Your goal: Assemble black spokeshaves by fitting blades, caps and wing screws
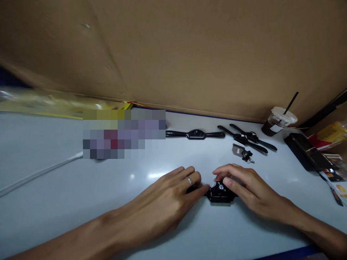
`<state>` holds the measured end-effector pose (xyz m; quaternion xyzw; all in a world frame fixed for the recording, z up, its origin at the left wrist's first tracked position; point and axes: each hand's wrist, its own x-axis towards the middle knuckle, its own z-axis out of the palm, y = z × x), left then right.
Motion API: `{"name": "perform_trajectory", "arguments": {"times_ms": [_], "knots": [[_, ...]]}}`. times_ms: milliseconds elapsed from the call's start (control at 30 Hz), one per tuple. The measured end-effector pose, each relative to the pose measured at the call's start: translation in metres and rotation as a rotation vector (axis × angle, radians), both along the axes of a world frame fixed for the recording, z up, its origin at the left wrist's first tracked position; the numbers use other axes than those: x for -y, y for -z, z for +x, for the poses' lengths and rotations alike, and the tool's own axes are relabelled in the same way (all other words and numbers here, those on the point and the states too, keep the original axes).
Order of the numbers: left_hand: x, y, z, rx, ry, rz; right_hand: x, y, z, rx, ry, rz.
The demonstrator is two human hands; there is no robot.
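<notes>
A black spokeshave (221, 193) lies low over the table in front of me, its blade edge facing me. My left hand (177, 193), with a ring on one finger, is closed around its left handle, which is mostly hidden. My right hand (248, 187) curls over the right handle, thumb and fingertips at the body beside a silver adjusting screw (221, 187). Behind them lies another black spokeshave (195, 134). To its right, two more black spokeshaves (251, 139) lie side by side at a slant. A loose blade (238, 151) and a small black clamp piece with a screw (247, 156) sit nearer.
A lidded cup (279, 121) of dark drink with a straw stands at the back right. Near it rests a dark phone-like object (305, 151). A white cable (40, 173) runs to a blurred-out patch at left. A cardboard wall (173, 57) rises behind the table (54, 144).
</notes>
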<state>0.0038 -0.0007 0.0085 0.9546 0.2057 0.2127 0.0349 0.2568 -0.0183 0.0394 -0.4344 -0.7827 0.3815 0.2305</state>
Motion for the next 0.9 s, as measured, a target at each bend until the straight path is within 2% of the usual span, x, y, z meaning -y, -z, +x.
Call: {"name": "perform_trajectory", "arguments": {"times_ms": [267,533,800,900], "knots": [[0.0006,0.0013,-0.0002,-0.012,0.000,-0.021,-0.0006,-0.0028,-0.0014,-0.005,-0.004,-0.004],[-0.0005,0.0002,-0.0014,-0.016,0.019,-0.030,-0.0014,0.0010,0.0006,-0.014,0.144,0.081],[-0.0003,0.0031,-0.0017,-0.019,0.020,-0.030,-0.0006,-0.0011,0.0007,-0.035,0.113,0.115],[0.0003,0.0015,-0.0010,-0.019,0.012,-0.027,0.0012,-0.0030,0.0009,-0.094,0.019,0.182]]}}
